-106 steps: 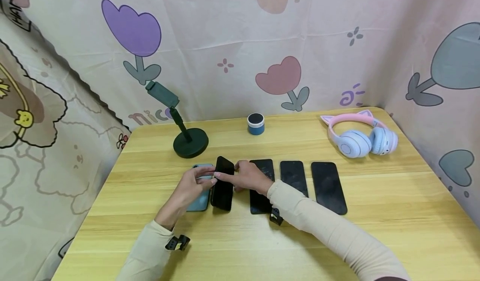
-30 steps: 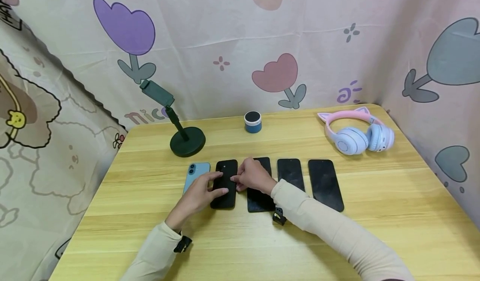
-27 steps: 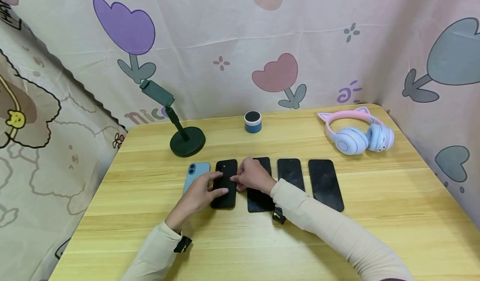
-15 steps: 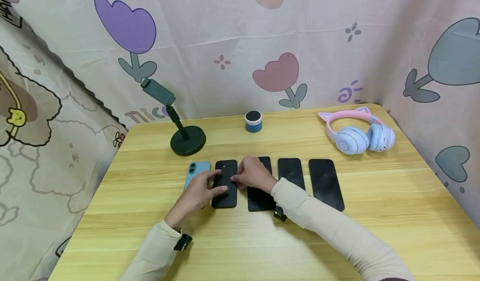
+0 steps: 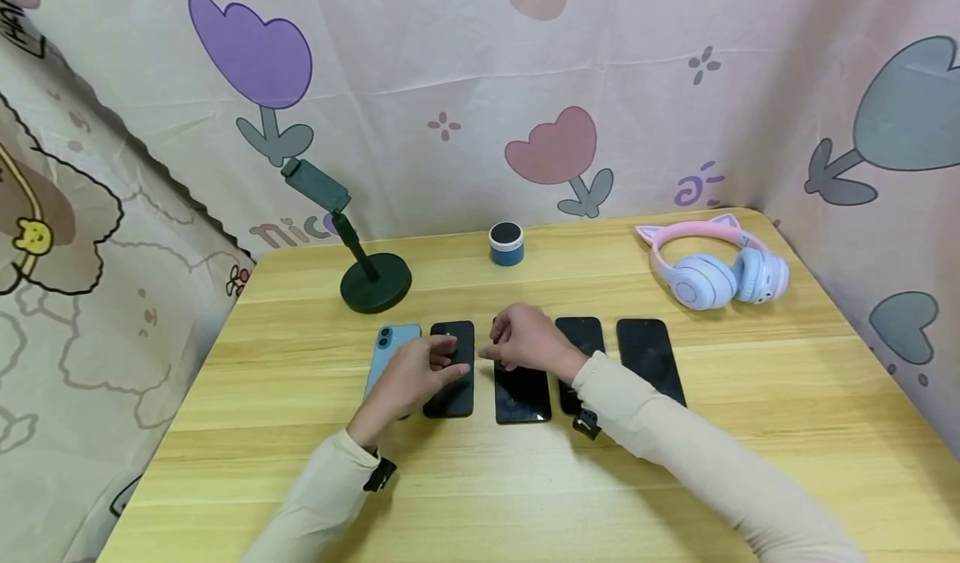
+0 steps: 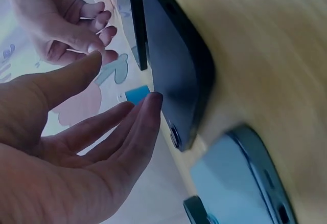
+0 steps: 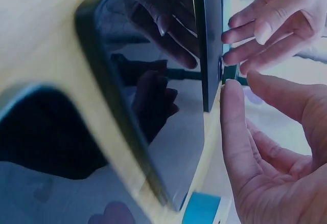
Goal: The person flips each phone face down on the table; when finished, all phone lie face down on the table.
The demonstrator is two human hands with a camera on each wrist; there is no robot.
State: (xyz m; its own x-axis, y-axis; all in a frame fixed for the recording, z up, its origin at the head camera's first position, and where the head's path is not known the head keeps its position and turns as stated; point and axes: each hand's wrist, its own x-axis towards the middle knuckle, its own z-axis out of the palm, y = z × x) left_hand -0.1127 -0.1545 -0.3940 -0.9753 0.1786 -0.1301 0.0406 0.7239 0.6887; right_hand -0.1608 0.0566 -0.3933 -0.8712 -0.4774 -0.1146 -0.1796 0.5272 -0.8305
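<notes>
A light blue phone (image 5: pixel 380 363) lies back up at the left end of a row on the table. Beside it a black phone (image 5: pixel 453 402) lies flat, its camera side up. My left hand (image 5: pixel 405 382) hovers over these two, thumb and fingers apart and holding nothing. In the left wrist view its fingertips stand close to the black phone (image 6: pixel 176 65). My right hand (image 5: pixel 536 344) is above the third phone (image 5: pixel 522 400), which lies screen up. Its loosely bent fingers hold nothing in the right wrist view, with the glossy screen (image 7: pixel 173 142) close by.
Two more dark phones (image 5: pixel 581 329) (image 5: pixel 647 359) lie screen up to the right, partly behind the right arm. A dark green stand (image 5: pixel 377 284) is at the back left. A small blue speaker (image 5: pixel 506 248) and pink-and-blue cat-ear headphones (image 5: pixel 705 275) sit along the back of the wooden table (image 5: pixel 465 496).
The black phone, earlier tilted up between both hands, now lies flat. Both hands have since let it go and lifted; the right hand has drawn away to the right.
</notes>
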